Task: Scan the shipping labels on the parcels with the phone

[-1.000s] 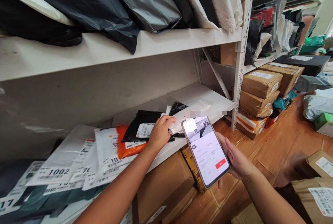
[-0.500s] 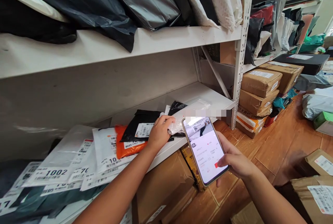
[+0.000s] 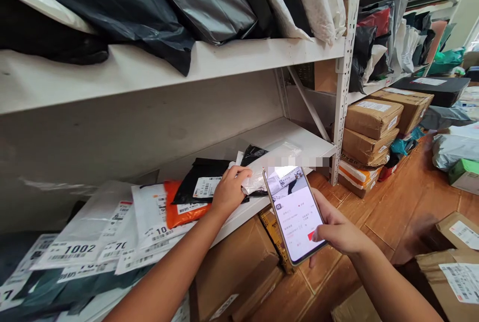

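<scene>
In my right hand (image 3: 333, 227) is a smartphone (image 3: 294, 227), tilted, its screen facing me and my thumb over a red button. The upper screen carries a camera picture with a barcode label. My left hand (image 3: 232, 186) rests on the lower shelf, fingers closed on the near edge of a whitish plastic mailer bag (image 3: 262, 166). The phone's top covers part of that bag. Left of this hand lies a black mailer bag (image 3: 190, 177) with a barcode label, overlapping an orange mailer bag (image 3: 175, 212).
White labelled mailers (image 3: 93, 227) lie farther left on the lower shelf (image 3: 295, 130). Dark bags (image 3: 149, 17) fill the upper shelf. A perforated post (image 3: 342, 87) stands right of the phone. Cardboard boxes (image 3: 374, 117) are stacked beyond it; another large box (image 3: 235, 262) sits below the shelf.
Both hands keep nearly the same place and grip. The view has shifted very slightly; my right thumb stays over the red button.
</scene>
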Demonstrator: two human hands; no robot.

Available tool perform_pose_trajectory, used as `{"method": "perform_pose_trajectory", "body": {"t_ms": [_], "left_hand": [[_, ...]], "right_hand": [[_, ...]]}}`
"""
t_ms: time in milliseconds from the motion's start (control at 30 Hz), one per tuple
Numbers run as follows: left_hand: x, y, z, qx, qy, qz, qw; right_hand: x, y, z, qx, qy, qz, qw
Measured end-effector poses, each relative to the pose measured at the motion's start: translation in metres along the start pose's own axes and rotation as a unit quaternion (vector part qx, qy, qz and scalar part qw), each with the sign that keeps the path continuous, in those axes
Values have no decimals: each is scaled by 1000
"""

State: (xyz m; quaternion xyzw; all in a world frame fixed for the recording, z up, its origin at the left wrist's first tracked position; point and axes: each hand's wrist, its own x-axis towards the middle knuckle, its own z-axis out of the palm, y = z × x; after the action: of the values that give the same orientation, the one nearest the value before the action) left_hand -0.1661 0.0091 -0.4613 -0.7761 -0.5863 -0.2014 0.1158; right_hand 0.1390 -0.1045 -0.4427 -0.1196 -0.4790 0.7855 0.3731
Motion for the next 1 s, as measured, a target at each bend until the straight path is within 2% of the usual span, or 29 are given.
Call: {"method": "perform_pose_trajectory", "body": {"t_ms": [133, 267, 367, 433, 533, 600, 733, 900, 1000], "left_hand": [[1, 11, -11, 49, -23, -13, 998], [-4, 47, -24, 178, -28, 19, 983], [-7, 79, -22, 219, -96, 79, 968], [-4, 95, -18, 203, -157, 107, 960], [10, 111, -12, 166, -213, 123, 955], [24, 119, -9, 147, -254, 85, 952], [53, 138, 6, 157, -318, -65, 933], [78, 152, 37, 202, -294, -158, 921], [89, 154, 45, 215, -292, -190, 912]], "right_hand": [[-7, -5, -5, 10, 14, -13, 1000], [-19, -17, -20, 34, 72, -54, 995], [-27, -27, -33, 18, 113, -88, 990], [-32, -32, -40, 6, 125, -105, 987], [-36, -36, -46, -3, 137, -116, 984], [-36, -36, -45, -5, 141, -118, 983], [-35, -35, -35, 5, 151, -101, 983], [-35, -35, -23, 12, 162, -85, 983], [-35, -34, -26, 16, 153, -80, 985]]}}
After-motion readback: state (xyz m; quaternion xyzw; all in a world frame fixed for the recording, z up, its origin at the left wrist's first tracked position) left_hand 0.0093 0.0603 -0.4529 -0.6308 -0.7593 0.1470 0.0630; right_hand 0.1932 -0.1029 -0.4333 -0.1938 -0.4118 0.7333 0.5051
